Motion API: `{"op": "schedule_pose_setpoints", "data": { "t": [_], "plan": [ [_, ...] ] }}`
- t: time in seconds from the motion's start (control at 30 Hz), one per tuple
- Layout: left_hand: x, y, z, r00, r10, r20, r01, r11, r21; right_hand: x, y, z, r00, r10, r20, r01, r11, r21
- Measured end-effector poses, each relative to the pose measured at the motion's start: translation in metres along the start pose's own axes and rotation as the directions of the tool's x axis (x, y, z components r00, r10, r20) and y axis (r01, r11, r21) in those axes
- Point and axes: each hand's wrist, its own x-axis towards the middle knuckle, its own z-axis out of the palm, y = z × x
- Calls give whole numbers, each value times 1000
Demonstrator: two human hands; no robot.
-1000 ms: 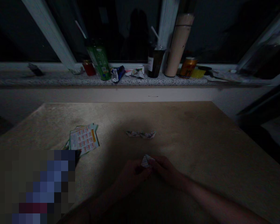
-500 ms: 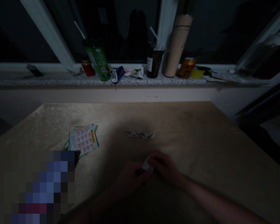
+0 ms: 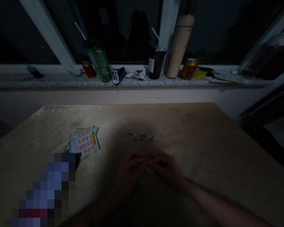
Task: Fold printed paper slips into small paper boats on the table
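Note:
Between the fingertips of both hands is a small folded piece of printed paper [image 3: 150,167], mostly covered by the fingers. My left hand [image 3: 133,167] pinches it from the left, and my right hand [image 3: 167,165] pinches it from the right. The two hands almost meet above the table, in deep shadow. Just beyond them lie two small folded paper boats, a left one [image 3: 133,136] and a right one [image 3: 150,136], end to end on the tabletop.
A stack of printed sheets [image 3: 84,142] lies on the table [image 3: 191,126] to the left. A blurred-out patch hides the lower left. Along the granite sill [image 3: 132,82] stand a green carton [image 3: 100,63], a dark cup with a straw [image 3: 156,64], a tall flask [image 3: 180,47] and an orange can [image 3: 189,68].
My left hand has shifted up, its fingers now curled over the paper. The paper, which showed as a small printed diamond, is now mostly hidden. The boats have not moved.

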Motion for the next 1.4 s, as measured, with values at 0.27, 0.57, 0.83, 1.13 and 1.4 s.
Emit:
{"op": "schedule_pose_setpoints", "data": {
  "t": [0.27, 0.57, 0.83, 1.13, 1.4],
  "plan": [
    [1, -5, 1, 998, -58, -8, 57, 998, -24, -2, 0, 4, 1000, -20, 12, 20, 999, 33],
    [3, 3, 1, 998, -50, 30, 52, 997, -64, -3, 1, 4, 996, -86, 19, 87, 996, -17],
    [2, 2, 1, 998, -64, -18, 62, 995, -84, -3, 1, 4, 997, -69, 30, 71, 995, -69],
    [1, 2, 2, 997, -57, -44, 53, 995, -88, -4, -6, 4, 995, -89, 49, 86, 995, 52],
    [0, -2, 2, 997, -72, -40, 67, 989, -130, -5, -10, 2, 996, -88, 25, 87, 996, 33]
  ]
}}
